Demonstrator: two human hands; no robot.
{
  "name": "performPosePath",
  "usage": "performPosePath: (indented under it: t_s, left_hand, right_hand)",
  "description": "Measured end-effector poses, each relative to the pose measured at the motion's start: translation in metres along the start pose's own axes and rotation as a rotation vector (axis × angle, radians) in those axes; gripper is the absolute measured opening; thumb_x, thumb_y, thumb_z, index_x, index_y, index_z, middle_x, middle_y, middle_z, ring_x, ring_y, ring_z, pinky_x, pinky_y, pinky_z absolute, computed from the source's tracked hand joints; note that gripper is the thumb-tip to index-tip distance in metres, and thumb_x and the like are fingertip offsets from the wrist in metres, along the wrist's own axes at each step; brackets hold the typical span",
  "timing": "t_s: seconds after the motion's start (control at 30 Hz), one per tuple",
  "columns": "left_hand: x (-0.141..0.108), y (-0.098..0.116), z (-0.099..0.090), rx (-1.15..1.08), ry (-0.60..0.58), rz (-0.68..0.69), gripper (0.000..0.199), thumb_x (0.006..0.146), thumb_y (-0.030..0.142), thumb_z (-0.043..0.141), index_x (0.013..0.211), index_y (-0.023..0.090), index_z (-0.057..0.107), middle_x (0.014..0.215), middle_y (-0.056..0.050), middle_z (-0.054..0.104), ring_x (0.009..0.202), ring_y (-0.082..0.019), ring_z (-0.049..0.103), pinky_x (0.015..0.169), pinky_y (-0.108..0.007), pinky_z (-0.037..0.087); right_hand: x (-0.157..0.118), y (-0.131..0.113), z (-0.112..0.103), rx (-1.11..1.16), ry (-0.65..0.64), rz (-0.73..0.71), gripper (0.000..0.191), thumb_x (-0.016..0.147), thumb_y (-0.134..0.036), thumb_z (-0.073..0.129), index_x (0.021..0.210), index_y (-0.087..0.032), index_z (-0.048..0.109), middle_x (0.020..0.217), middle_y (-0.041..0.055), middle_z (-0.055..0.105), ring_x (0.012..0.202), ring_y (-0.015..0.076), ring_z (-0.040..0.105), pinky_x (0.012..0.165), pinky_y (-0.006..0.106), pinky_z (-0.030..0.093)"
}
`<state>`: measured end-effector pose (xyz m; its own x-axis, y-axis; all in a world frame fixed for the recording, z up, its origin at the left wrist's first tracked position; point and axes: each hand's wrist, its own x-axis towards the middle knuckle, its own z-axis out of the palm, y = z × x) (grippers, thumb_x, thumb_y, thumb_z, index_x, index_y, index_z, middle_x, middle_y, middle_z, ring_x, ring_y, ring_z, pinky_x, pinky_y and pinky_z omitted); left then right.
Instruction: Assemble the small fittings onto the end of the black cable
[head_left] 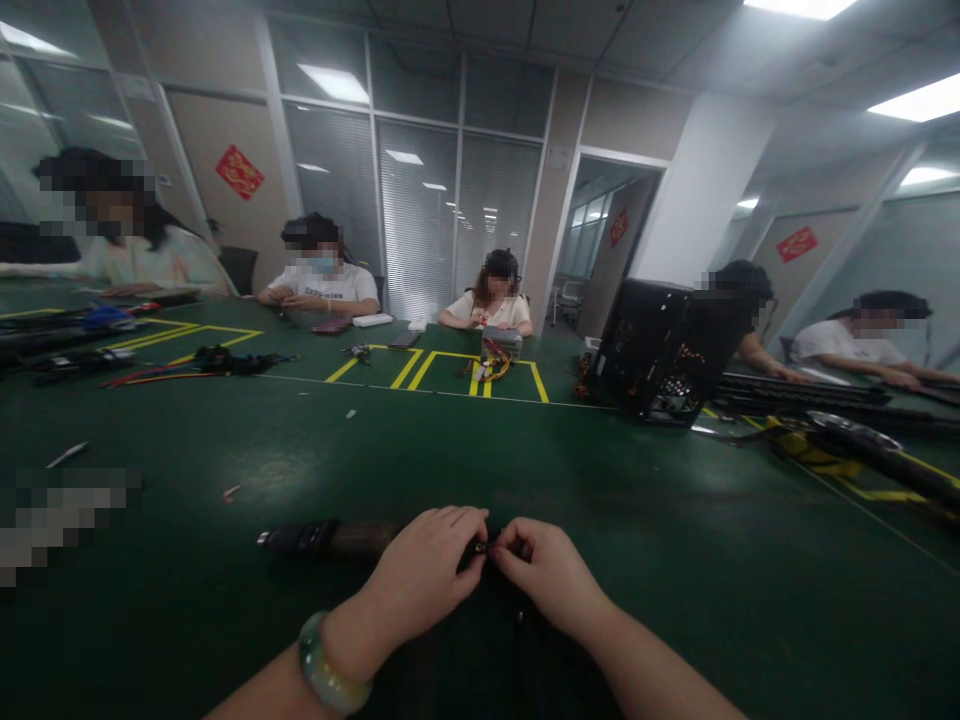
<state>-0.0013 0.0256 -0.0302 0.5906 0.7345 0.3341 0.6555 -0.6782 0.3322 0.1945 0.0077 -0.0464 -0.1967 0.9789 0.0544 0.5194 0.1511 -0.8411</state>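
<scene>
A dark, tube-like object (352,540) with a metal tip at its left end lies across the green table. My left hand (439,560), with a bangle on the wrist, is wrapped round the right end of this object, where a small brass-coloured spot shows between thumb and fingers. Close beside it, my right hand (536,565) is closed in a pinch at the same end; what its fingertips hold is too small and dark to make out. Below the hands, further dark parts on the table blur into shadow.
A black computer case (656,350) stands at the back right. Cable bundles (217,360) lie back left, and a power supply (501,342) with wires sits back centre. A pen (67,455) lies at left. Several people sit around the table (315,430).
</scene>
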Motion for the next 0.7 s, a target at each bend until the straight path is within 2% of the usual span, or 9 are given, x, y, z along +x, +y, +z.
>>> performPosePath:
  t_s: [0.3,0.7]
  left_hand:
    - [0.0009,-0.0015,-0.0002,-0.014,-0.022,0.015,0.012,0.081,0.015,0.053,0.090,0.022,0.056,0.115,-0.002,0.063,0.104,-0.021,0.058,0.091,-0.038,0.044]
    - [0.0008,-0.0012,-0.0005,-0.043,-0.037,-0.025,0.014,0.081,0.016,0.055,0.093,0.024,0.056,0.117,-0.001,0.062,0.107,-0.022,0.057,0.093,-0.040,0.044]
  right_hand:
    - [0.0008,0.0001,-0.0004,-0.043,0.028,-0.015,0.008,0.083,-0.023,0.061,0.081,-0.018,0.067,0.075,-0.0009,0.066,0.067,0.0131,0.059,0.057,0.019,0.038]
    - [-0.0008,-0.0030,0.0001,-0.043,0.036,-0.017,0.008,0.082,-0.020,0.061,0.079,-0.019,0.068,0.075,-0.0007,0.066,0.068,0.0137,0.059,0.059,0.020,0.040]
